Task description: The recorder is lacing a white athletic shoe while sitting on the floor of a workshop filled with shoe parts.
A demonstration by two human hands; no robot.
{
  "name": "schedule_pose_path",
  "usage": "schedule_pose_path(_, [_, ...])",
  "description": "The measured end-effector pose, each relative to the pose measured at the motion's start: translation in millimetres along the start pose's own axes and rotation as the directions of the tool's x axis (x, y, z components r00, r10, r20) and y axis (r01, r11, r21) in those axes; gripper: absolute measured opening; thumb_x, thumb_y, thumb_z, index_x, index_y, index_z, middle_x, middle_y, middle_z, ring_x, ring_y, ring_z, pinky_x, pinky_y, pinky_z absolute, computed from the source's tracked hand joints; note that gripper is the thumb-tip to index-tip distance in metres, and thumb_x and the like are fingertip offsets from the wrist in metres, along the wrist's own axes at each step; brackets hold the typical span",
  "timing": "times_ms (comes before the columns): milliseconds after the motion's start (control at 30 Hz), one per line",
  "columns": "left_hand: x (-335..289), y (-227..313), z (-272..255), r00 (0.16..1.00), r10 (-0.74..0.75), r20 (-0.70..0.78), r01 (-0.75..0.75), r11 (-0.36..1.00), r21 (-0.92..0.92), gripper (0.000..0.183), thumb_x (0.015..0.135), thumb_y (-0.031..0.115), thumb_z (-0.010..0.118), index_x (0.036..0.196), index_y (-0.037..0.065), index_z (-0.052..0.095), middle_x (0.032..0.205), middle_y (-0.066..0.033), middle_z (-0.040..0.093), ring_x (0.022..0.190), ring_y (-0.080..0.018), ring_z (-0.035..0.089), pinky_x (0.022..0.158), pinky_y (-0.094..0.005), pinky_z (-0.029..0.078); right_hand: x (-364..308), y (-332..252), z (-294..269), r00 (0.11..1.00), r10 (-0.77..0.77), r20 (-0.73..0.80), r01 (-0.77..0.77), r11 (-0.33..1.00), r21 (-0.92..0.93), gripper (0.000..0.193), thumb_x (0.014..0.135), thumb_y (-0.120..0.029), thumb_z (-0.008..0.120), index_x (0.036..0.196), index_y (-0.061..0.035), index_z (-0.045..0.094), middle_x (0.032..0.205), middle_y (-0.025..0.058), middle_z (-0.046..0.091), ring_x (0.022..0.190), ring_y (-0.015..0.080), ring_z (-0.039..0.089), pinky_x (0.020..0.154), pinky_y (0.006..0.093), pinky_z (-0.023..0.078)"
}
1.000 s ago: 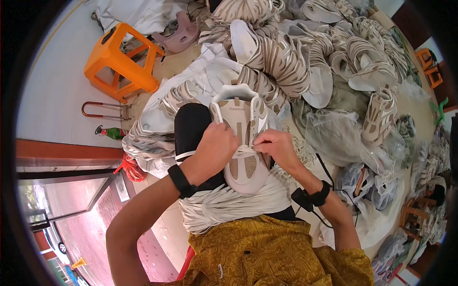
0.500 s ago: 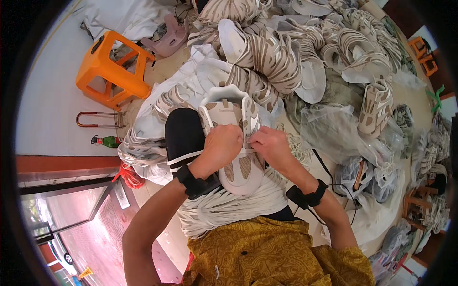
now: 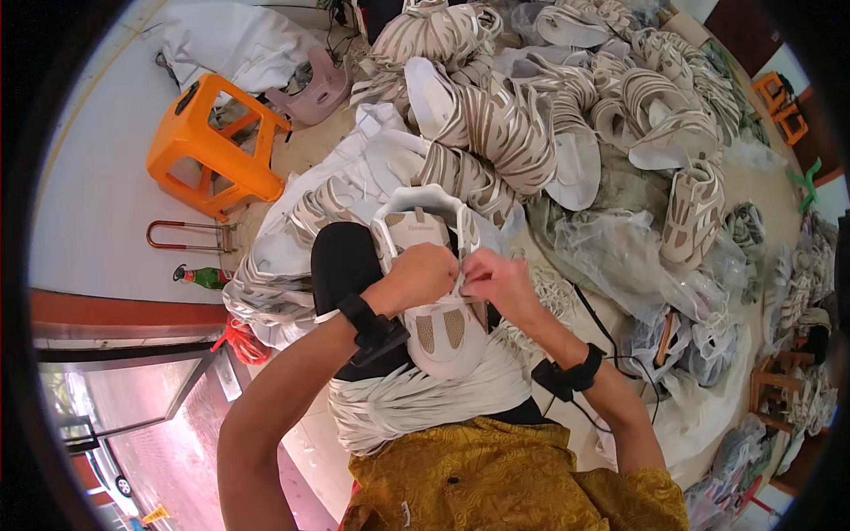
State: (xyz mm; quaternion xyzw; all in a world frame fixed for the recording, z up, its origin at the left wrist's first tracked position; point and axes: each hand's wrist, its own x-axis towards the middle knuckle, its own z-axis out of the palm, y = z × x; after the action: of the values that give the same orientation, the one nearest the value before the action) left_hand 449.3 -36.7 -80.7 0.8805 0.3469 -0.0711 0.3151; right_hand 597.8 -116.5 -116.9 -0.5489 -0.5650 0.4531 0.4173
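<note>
A beige and white shoe upper (image 3: pixel 448 341) lies across my lap, toe toward me, with tan mesh patches at its front. My left hand (image 3: pixel 423 276) is closed over its tongue and left eyelet side; its fingertips are hidden, so what they hold cannot be made out. At the right eyelet row, my right hand (image 3: pixel 501 285) pinches a thin white shoelace, part of which shows between the two hands. A thick bundle of white shoelaces (image 3: pixel 398 411) drapes over my lap below the toe. My black-clad left knee (image 3: pixel 343 265) is beside the shoe upper.
Nested shoe uppers (image 3: pixel 505 133) are heaped ahead, with a single upper (image 3: pixel 693 217) farther right. An orange stool (image 3: pixel 212 146), a green bottle (image 3: pixel 205 277) and a red string bundle (image 3: pixel 243 341) are on the left. Clear plastic bags (image 3: pixel 620 248) spread over the right side.
The view has shifted slightly, so the surroundings sit lower. Both hands stay at the shoe's eyelets; my right hand has drawn closer to the left.
</note>
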Motion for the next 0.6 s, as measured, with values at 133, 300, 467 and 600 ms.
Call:
schedule_pose_path(133, [-7.5, 6.7, 4.5, 0.995, 0.053, -0.085, -0.043, 0.992, 0.120, 0.011, 0.068, 0.011, 0.052, 0.069, 0.004, 0.061, 0.065, -0.0149, 0.059, 0.066, -0.0327, 0.058, 0.058, -0.0434, 0.045, 5.2, -16.3, -5.0, 0.988, -0.120, 0.095, 0.138, 0.968, -0.212, 0.031, 0.064, -0.007, 0.063, 0.093, -0.0041, 0.052, 0.072, 0.0105, 0.061, 0.068, 0.0271, 0.059, 0.061, 0.0333, 0.047])
schedule_pose_path(300, [-26.6, 9.0, -0.3, 0.948, 0.228, -0.222, -0.128, 0.912, 0.390, 0.009, 0.074, 0.008, 0.048, 0.079, 0.002, 0.052, 0.060, -0.0154, 0.056, 0.058, -0.0320, 0.056, 0.050, -0.0388, 0.045, 8.8, -16.4, -10.5, 0.948, -0.250, 0.200, 0.316, 0.829, -0.461, 0.030, 0.064, -0.014, 0.065, 0.092, -0.0063, 0.056, 0.072, 0.0096, 0.059, 0.067, 0.0262, 0.058, 0.059, 0.0349, 0.045])
schedule_pose_path(467, [-71.1, -25.5, -69.0, 0.702, -0.195, -0.685, 0.167, 0.980, -0.108, 0.005, 0.077, 0.005, 0.052, 0.081, 0.003, 0.055, 0.060, -0.0119, 0.055, 0.051, -0.0231, 0.055, 0.047, -0.0311, 0.043, 7.4, -15.5, -8.8, 0.937, -0.279, 0.212, 0.347, 0.823, -0.450, 0.025, 0.065, -0.017, 0.062, 0.087, -0.0071, 0.057, 0.070, 0.0087, 0.059, 0.072, 0.0275, 0.057, 0.060, 0.0368, 0.046])
schedule_pose_path(600, [-88.4, 11.4, -66.0, 0.628, -0.036, -0.778, -0.011, 0.998, -0.054, 0.009, 0.076, 0.001, 0.054, 0.084, 0.005, 0.054, 0.060, -0.0110, 0.053, 0.050, -0.0219, 0.054, 0.047, -0.0306, 0.042, 12.5, -68.9, 16.5, 0.914, -0.330, 0.236, 0.399, 0.835, -0.378, 0.019, 0.068, -0.017, 0.061, 0.083, -0.0055, 0.059, 0.070, 0.0093, 0.059, 0.065, 0.0275, 0.057, 0.058, 0.0353, 0.046])
